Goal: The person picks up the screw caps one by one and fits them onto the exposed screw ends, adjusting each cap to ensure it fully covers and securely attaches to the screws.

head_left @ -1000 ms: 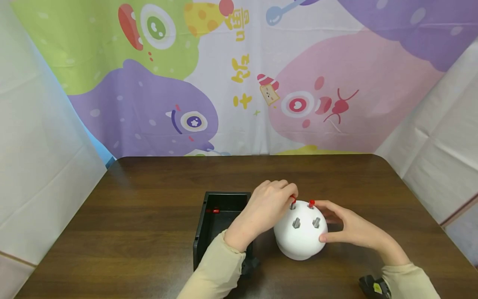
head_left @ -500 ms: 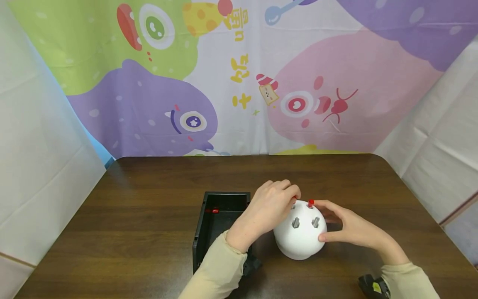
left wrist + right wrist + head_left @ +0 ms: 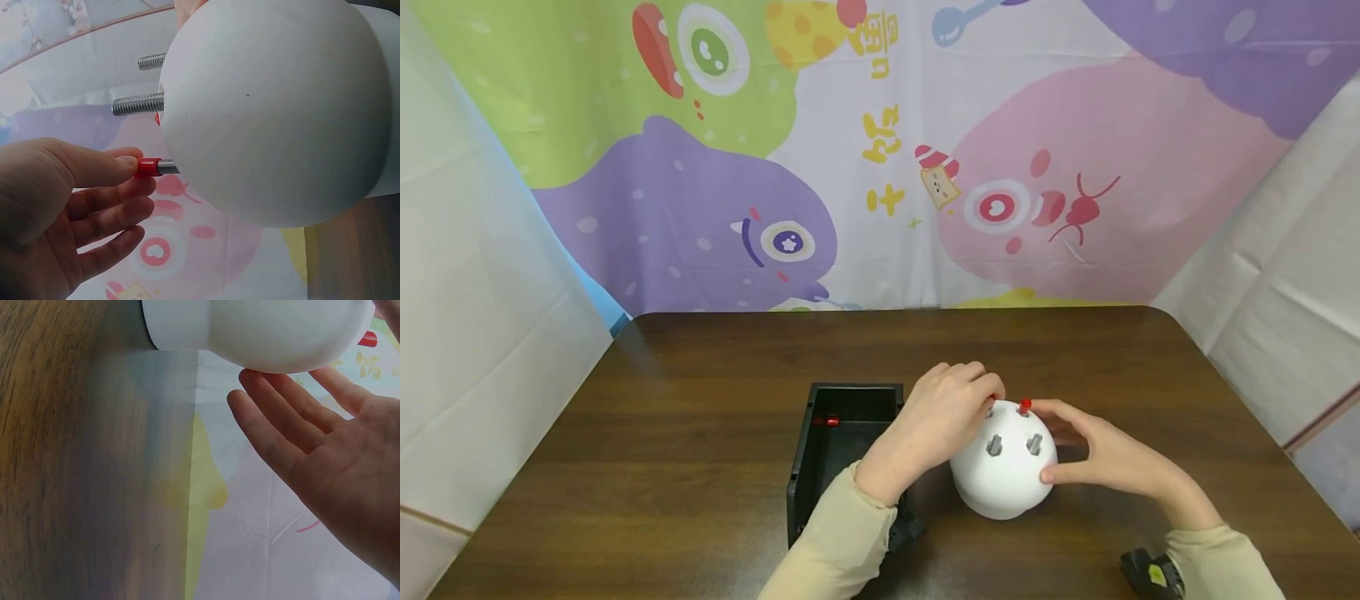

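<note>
A big white ball (image 3: 1003, 483) is standing on the brown worktop (image 3: 700, 433), just right of a long black tray (image 3: 859, 402). Silver screws are poking out of it. Two screws at the front, a left one (image 3: 995, 446) and a right one (image 3: 1034, 444), are showing bare tips. Behind them, a red cap (image 3: 1026, 406) is sitting on the back right screw.

The left hand (image 3: 936, 408) is reaching past the tray to the back left screw (image 3: 168, 167). Its thumb and pointing finger are pinching another red cap (image 3: 148, 167), which is sitting on the end of that screw. Its other fingers are bending loosely, with gaps showing between them.

The right hand (image 3: 1108, 454) is holding the ball's right side. Its thumb is pressing on the front, and its fingers (image 3: 281, 415) are reaching round the back, a little apart.

One more red cap (image 3: 832, 422) is lying inside the tray, near the left wall. A cloth (image 3: 880, 250) with bright cartoon pictures is hanging behind the worktop.
</note>
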Demonstrator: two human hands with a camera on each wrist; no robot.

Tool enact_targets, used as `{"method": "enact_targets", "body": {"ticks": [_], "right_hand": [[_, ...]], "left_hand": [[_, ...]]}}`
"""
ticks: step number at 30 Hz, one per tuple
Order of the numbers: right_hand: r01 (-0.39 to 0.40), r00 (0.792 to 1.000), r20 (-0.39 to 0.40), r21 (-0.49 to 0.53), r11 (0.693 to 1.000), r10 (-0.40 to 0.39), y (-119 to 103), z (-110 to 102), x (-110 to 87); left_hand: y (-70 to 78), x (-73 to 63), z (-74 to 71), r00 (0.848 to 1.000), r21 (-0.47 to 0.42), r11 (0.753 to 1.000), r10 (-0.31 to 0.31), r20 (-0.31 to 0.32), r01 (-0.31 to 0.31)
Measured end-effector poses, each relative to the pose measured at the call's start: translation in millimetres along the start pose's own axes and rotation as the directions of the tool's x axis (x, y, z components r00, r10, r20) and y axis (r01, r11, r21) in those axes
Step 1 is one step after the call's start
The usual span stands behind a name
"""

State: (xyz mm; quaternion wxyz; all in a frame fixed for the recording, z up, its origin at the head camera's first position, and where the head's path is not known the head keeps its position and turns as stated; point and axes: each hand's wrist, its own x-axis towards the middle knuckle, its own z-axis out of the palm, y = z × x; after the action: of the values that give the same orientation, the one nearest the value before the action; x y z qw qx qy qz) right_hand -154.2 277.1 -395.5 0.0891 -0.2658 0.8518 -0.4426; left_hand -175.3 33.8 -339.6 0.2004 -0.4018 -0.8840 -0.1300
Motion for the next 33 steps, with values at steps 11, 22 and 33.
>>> {"method": "enact_targets", "body": {"ticks": [11, 22, 33], "right_hand": [[0.018, 1.0, 0.002, -0.006, 1.0, -0.018, -1.1, 0.1, -1.0], [0.019, 1.0, 0.005, -0.008, 1.0, -0.019, -1.3, 0.0, -0.4], [0.017, 1.0, -0.001, -0.003, 1.0, -0.017, 0.7, 1.1, 0.1]], "left_hand": [[0.9, -2.0, 3.2, 1.0, 0.002, 1.0, -0.015, 0.019, 0.015], [2.0, -3.7, 6.3, 0.998, -0.019, 0.999, -0.035, 0.044, 0.036], [0.8, -6.7, 8.0, 1.0, -0.021, 1.0, -0.011, -0.008, 0.011]]}}
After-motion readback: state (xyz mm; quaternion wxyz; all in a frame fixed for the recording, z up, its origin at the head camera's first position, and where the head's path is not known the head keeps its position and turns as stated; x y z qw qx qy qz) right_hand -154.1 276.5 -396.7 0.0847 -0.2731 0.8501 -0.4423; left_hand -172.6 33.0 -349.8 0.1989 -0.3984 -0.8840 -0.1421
